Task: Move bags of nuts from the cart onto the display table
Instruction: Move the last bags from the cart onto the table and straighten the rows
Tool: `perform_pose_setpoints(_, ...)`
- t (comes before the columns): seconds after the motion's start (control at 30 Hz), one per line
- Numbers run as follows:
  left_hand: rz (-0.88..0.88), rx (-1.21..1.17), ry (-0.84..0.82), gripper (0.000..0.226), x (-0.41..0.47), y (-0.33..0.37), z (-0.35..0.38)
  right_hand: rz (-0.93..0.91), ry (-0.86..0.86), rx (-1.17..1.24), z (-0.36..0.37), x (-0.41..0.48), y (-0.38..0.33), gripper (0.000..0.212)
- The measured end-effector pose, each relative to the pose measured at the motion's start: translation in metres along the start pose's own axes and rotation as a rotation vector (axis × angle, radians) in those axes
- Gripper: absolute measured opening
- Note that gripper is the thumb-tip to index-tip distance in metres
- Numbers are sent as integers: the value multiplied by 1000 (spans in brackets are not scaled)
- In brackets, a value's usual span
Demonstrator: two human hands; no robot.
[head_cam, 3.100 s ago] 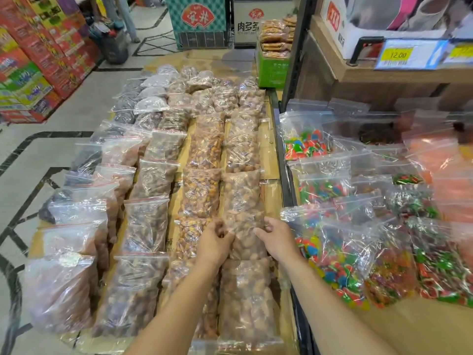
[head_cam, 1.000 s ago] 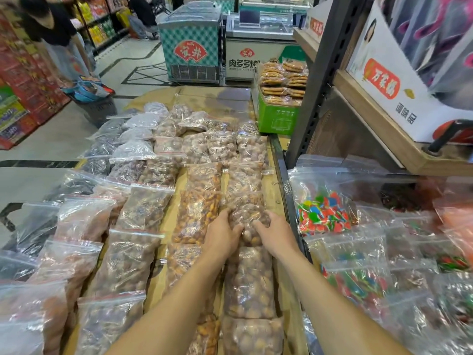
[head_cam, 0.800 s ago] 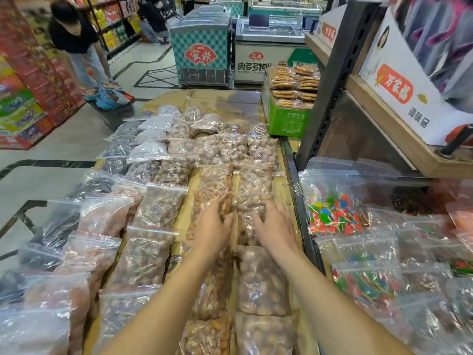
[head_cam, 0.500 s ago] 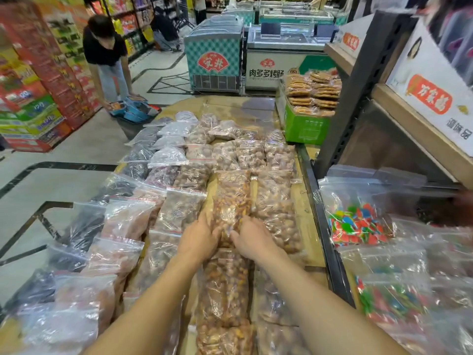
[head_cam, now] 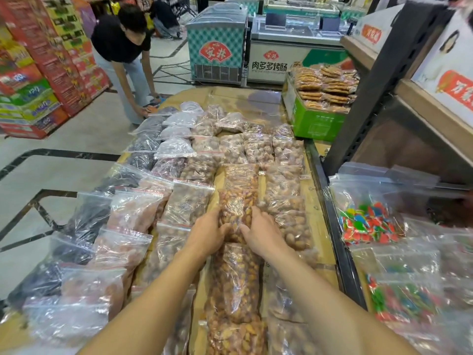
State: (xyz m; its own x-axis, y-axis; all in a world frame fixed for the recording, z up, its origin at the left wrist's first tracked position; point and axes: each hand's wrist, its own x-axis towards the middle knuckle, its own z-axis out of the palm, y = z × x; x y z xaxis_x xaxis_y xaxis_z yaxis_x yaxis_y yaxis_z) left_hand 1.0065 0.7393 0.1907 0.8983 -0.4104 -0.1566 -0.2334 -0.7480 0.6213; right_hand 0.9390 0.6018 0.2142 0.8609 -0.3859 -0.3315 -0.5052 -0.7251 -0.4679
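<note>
Both left hand [head_cam: 208, 235] and right hand [head_cam: 263, 235] curl fingers [head_cam: 213, 219] round a nut bag [head_cam: 236, 204] amid neighbouring bags [head_cam: 284, 198].

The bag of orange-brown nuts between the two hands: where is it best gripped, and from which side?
Grip the bag of orange-brown nuts by its two long edges near the middle, one hand per side, coming from above. It lies flat, long and soft, so one end grip might let it sag. The left hand and right hand hold it this way.

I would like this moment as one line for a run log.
left hand: holds bag of nuts | right hand: holds same bag | bag: on display table | step: placing
</note>
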Motion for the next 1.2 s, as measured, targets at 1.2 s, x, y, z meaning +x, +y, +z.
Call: perform_pose_setpoints(1.2, -66, 79, -51, 46, -104, -10, 6, 42, -9, 218, 35, -108, 18, 88)
